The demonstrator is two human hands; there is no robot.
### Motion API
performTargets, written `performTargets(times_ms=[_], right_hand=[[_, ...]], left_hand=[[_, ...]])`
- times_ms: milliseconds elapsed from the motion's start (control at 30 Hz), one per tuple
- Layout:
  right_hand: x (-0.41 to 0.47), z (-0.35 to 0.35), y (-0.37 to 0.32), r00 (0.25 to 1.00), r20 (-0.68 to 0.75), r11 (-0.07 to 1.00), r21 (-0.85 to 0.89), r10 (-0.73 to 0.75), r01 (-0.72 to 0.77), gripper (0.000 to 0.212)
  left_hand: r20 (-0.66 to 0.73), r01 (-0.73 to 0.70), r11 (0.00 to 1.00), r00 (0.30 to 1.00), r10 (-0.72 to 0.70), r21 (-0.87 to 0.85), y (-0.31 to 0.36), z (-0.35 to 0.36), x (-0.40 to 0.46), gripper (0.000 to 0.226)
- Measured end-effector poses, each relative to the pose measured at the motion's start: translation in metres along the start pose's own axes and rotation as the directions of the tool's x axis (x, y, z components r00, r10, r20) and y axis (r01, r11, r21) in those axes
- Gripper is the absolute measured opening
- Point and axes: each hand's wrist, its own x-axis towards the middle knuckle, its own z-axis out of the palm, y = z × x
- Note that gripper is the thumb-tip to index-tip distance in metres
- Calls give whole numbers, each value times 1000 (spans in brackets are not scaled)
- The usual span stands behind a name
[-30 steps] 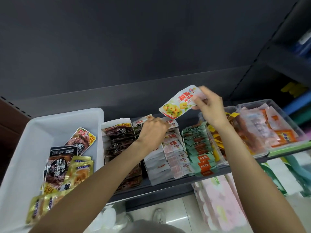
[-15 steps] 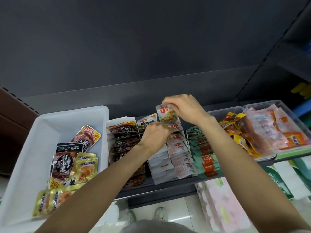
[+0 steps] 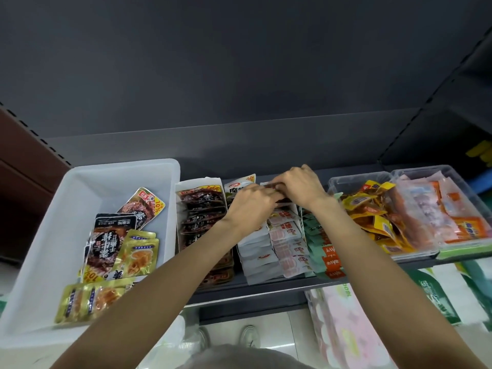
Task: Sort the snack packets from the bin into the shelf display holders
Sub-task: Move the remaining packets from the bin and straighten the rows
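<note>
Your left hand (image 3: 250,206) and right hand (image 3: 298,186) meet at the back of the white cardboard display holder (image 3: 288,209), fingers pinched on a small snack packet (image 3: 275,188) (mostly hidden), likely seating it behind the row. More packets wait in the white plastic bin (image 3: 80,182).

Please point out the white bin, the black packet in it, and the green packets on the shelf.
white bin (image 3: 80,179): head view, bare back wall.
black packet (image 3: 106,243): head view, printed front.
green packets (image 3: 315,235): head view, upper edges.
</note>
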Motion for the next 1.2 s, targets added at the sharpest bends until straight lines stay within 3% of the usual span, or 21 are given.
performTargets(times_ms=[100, 200, 333, 400, 467, 533, 600, 733, 800, 933, 1000, 1067, 1133, 1200], right_hand=[[-22, -14, -9, 967, -249, 978, 207, 46, 7, 42], [-53, -36, -44, 849, -520, 889, 429, 96, 162, 33], [-71, -41, -121, 866, -499, 720, 592, -26, 363, 24], [-67, -31, -162, 893, -425, 681, 611, -147, 403, 23], [-59, -17, -199, 920, -297, 699, 602, -255, 387, 22], [-48, -3, -232, 934, -115, 748, 569, -339, 341, 23], [-34, 18, -262, 912, 74, 830, 450, -404, 331, 23], [-7, 68, -316, 830, 386, 915, 209, -402, 346, 15], [1, 83, -333, 799, 476, 928, 133, -368, 348, 19], [3, 94, -348, 768, 536, 921, 48, -351, 387, 59], [6, 97, -348, 771, 542, 927, 41, -334, 373, 53], [11, 99, -347, 813, 498, 941, 21, -303, 338, 32], [14, 102, -345, 883, 391, 961, 19, -260, 275, 23], [17, 101, -340, 953, 215, 977, 56, -213, 205, 27]], left_hand=[[-167, 6, 991, 985, -29, -136, 0, -21, -17, 19], [-346, 120, 959, 915, -206, -255, -7, -53, -51, 16], [-474, 341, 859, 725, -499, -382, -39, -89, -128, 18], [-394, 494, 771, 666, -633, -403, -70, -95, -175, 19], [-236, 633, 697, 660, -713, -337, -104, -94, -219, 26], [4, 756, 620, 635, -773, -212, -134, -90, -254, 29], [272, 832, 550, 547, -792, -72, -153, -85, -278, 37], [585, 717, 692, 526, -617, 85, -170, -72, -300, 56], [645, 631, 766, 536, -545, 123, -174, -67, -304, 61], [668, 540, 833, 577, -470, 119, -179, -61, -305, 56], [680, 534, 838, 576, -453, 106, -184, -59, -304, 52], [681, 543, 835, 577, -452, 94, -189, -58, -303, 49], [627, 585, 809, 608, -488, 62, -192, -61, -300, 43], [507, 630, 776, 660, -554, 28, -195, -67, -295, 33]])
